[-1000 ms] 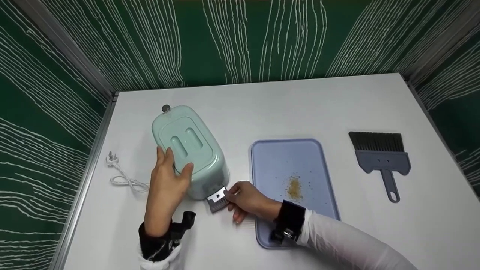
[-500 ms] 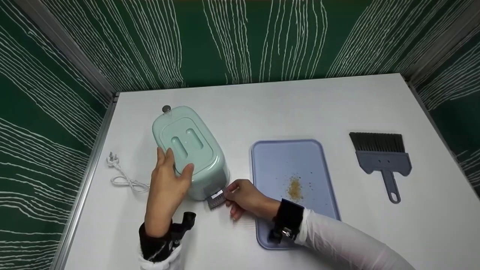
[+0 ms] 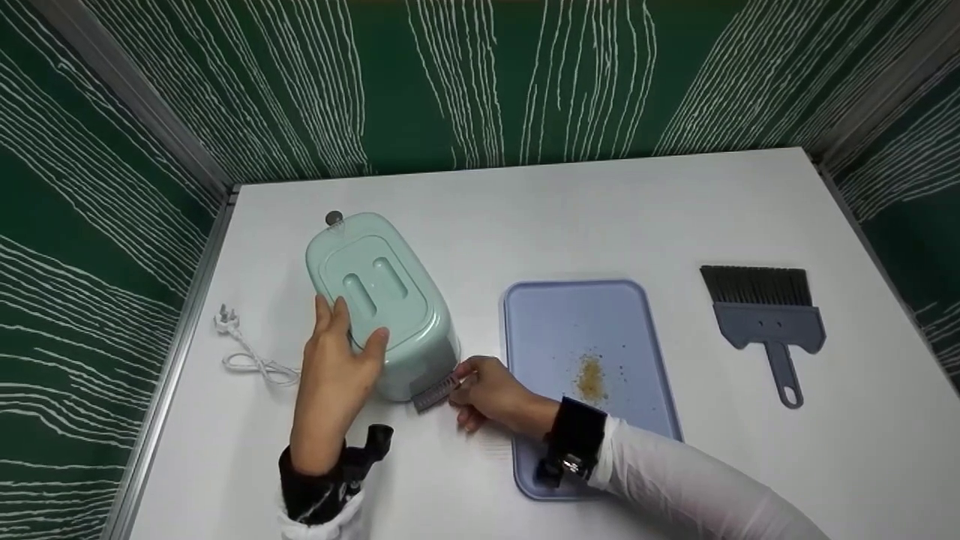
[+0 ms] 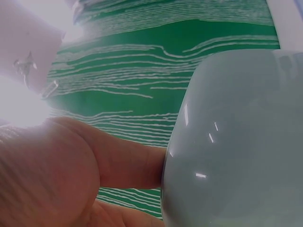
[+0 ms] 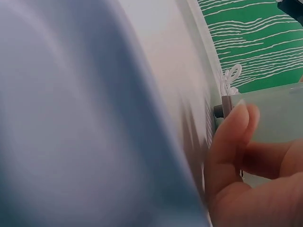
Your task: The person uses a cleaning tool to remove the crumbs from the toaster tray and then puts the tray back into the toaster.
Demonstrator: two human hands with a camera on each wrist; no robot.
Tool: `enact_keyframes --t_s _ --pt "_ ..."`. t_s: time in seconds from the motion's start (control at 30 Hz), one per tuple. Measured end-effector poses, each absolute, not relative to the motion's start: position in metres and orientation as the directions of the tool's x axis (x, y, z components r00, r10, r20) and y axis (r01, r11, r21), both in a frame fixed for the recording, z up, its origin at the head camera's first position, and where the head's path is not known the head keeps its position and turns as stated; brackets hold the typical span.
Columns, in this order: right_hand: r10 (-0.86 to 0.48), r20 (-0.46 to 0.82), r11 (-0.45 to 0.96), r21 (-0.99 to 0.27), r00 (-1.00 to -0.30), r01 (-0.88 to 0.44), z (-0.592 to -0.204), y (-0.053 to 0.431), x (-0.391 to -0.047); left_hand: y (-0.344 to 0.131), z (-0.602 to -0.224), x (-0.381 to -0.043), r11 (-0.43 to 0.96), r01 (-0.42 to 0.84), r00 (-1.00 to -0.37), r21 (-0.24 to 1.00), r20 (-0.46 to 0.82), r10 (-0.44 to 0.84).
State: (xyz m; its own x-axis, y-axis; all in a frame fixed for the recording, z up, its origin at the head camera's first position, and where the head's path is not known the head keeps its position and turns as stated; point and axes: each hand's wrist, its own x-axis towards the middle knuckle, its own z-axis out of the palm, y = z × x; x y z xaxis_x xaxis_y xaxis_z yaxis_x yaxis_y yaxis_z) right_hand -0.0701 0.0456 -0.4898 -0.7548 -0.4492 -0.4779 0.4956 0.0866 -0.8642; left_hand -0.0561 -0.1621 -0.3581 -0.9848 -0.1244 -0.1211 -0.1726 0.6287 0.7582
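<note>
A mint-green toaster point(image 3: 409, 360) with a lid stands at the left of the table, set at a slant. My left hand point(image 3: 337, 379) rests on its left near corner, fingers along the side and thumb on the lid's edge. In the left wrist view a straight finger touches the toaster's smooth wall point(image 4: 236, 137). My right hand point(image 3: 491, 397) pinches the outer end of a grey slotted crumb tray point(image 3: 433, 394) between thumb and finger. Most of the tray is inside the toaster's near end at the base. In the right wrist view, my right hand point(image 5: 232, 156) covers much of it.
Beneath my right wrist lies a blue-purple tray point(image 3: 570, 307) with a pile of crumbs point(image 3: 591, 376). A grey brush point(image 3: 769, 322) lies at the right. The toaster's white cord and plug point(image 3: 247, 349) are at the left.
The crumb tray has slid further into the toaster, so less of it shows. My right hand has moved slightly up and left with it. My left hand has stayed in place.
</note>
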Motion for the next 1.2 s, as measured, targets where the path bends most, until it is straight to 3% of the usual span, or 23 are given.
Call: enact_keyframes --t_s 1.2 --pt "-0.358 -0.481 -0.013 -0.855 -0.800 0.519 -0.4955 0.0375 -0.0658 -0.1606 -0.3590 -0.0530 0.649 -0.112 -0.993 0.753 -0.065 -0.096"
